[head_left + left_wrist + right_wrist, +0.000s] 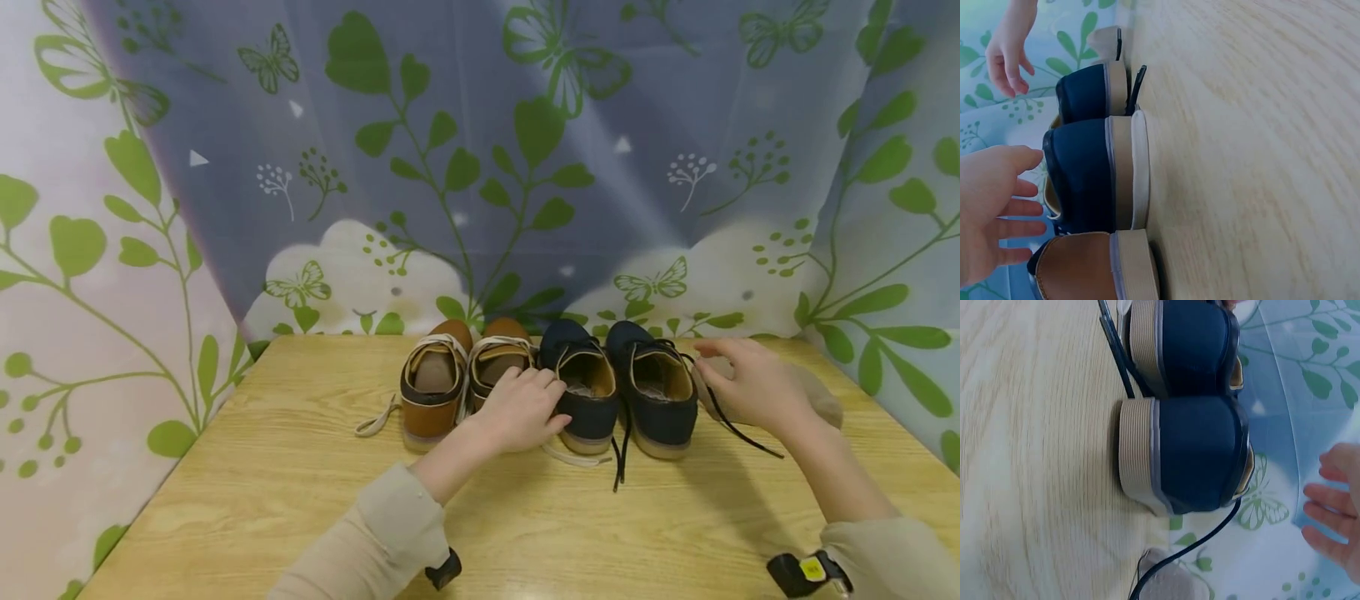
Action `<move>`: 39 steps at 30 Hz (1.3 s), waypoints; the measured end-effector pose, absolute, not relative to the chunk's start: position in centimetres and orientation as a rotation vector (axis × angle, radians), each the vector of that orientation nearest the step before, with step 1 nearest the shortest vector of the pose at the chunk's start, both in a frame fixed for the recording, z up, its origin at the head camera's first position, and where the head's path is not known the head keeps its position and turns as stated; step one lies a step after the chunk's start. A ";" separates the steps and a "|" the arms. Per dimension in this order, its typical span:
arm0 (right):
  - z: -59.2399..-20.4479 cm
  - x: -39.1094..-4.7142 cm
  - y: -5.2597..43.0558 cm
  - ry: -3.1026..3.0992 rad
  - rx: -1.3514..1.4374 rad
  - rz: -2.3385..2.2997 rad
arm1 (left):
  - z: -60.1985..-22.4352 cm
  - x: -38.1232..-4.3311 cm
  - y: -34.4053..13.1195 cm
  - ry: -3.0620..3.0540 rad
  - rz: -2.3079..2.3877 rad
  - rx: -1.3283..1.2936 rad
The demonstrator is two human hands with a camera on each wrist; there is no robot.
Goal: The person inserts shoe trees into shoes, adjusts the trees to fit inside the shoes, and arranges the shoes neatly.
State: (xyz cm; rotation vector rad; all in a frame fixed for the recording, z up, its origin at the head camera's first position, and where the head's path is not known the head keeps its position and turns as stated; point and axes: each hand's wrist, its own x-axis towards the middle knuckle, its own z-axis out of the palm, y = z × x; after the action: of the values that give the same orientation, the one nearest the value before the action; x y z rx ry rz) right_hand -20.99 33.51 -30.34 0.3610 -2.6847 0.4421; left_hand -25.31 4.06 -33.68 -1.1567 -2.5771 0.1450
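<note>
Two brown shoes with pale laces and two navy shoes with black laces stand in a row, heels towards me. My left hand (521, 408) is over the right brown shoe (504, 327) and beside the left navy shoe (588, 423); its fingers are straight and apart in the left wrist view. Part of that brown shoe is hidden behind the hand. To the right of the right navy shoe (663, 427), my right hand (750, 385) hovers with loosely bent fingers and nothing between them. A black lace (738, 432) trails from this shoe beneath the hand.
The left brown shoe (431, 417) is at the row's left end, its pale lace (377, 419) loose on the wooden table (285, 483). A flat beige object (817, 398) lies at the right, partly behind my hand. Patterned cloth (480, 192) hangs behind the table.
</note>
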 end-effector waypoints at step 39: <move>-36.6 -24.2 39.3 -3.073 -0.426 0.521 | -35.7 -26.8 3.6 -2.582 0.173 -1.256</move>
State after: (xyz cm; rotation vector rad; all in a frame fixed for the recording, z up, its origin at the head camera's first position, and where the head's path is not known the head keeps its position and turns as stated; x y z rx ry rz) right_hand -24.20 39.35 -36.60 -0.4265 -3.0726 0.5210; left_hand -26.84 3.61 -35.71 -1.2563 -2.5817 0.1733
